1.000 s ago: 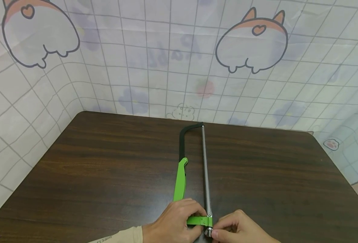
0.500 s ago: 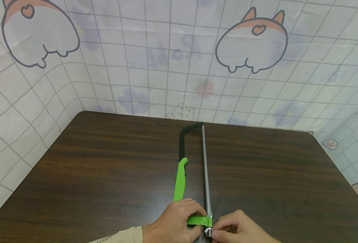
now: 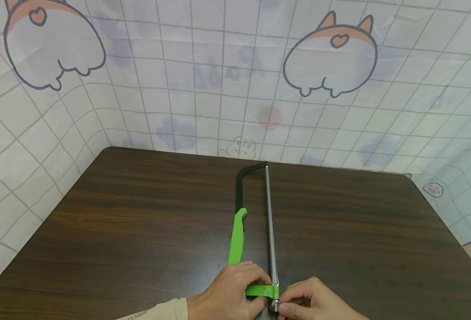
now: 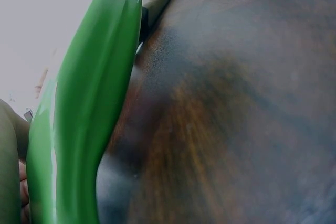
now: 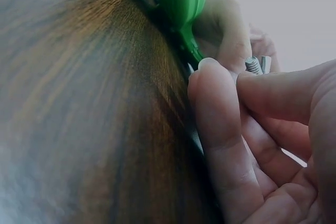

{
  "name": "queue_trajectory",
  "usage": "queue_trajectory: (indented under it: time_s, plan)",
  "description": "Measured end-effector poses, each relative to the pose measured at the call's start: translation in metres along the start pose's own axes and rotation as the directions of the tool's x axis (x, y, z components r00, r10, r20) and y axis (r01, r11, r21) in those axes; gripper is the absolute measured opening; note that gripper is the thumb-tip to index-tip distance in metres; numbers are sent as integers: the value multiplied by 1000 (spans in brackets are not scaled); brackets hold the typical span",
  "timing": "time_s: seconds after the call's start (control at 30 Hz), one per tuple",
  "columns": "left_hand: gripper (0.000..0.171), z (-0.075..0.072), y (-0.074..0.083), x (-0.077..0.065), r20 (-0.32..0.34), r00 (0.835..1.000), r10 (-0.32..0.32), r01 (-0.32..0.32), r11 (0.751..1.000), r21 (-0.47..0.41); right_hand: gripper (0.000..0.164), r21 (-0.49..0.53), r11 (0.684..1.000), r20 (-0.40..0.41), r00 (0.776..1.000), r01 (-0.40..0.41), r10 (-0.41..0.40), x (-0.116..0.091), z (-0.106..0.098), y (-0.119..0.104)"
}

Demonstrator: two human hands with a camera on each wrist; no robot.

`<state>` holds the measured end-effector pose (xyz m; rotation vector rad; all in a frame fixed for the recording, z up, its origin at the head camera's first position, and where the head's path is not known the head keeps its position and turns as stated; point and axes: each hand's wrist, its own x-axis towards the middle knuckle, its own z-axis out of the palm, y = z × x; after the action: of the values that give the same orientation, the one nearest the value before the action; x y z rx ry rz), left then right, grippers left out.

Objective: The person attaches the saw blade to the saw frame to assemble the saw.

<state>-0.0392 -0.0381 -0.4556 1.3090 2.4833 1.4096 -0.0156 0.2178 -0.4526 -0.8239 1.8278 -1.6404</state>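
A hacksaw lies on the dark wooden table, with a green frame (image 3: 237,240), a black front arm (image 3: 239,191) and a silver blade (image 3: 271,226) running along its right side. My left hand (image 3: 228,291) grips the green rear part beside the short green crosspiece (image 3: 261,290). At the blade's near end, my right hand (image 3: 315,302) pinches a small metal wing nut (image 3: 274,305) between thumb and forefinger. A threaded bolt end (image 5: 253,65) shows past the right thumb in the right wrist view. The green handle (image 4: 86,103) fills the left of the left wrist view.
The brown tabletop (image 3: 139,213) reaches back to a white gridded curtain (image 3: 203,89) with cartoon prints, which hangs along the far edge and both sides. The saw's black tip comes close to that far edge.
The wing nut has turned a little at my right fingertips. My left hand and the hacksaw have stayed in place.
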Motion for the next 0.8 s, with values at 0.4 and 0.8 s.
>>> queue_trajectory:
  time_s: [0.4, 0.8]
  plan:
    - [21, 0, 0, 0, 5, 1000, -16, 16, 1000, -9, 21, 10, 999, -48, 998, -33, 33, 1, 4, -2]
    - [22, 0, -1, -2, 11, 1000, -9, 10, 1000, -14, 23, 52, 996, -43, 996, -79, 81, -1, 3, -6]
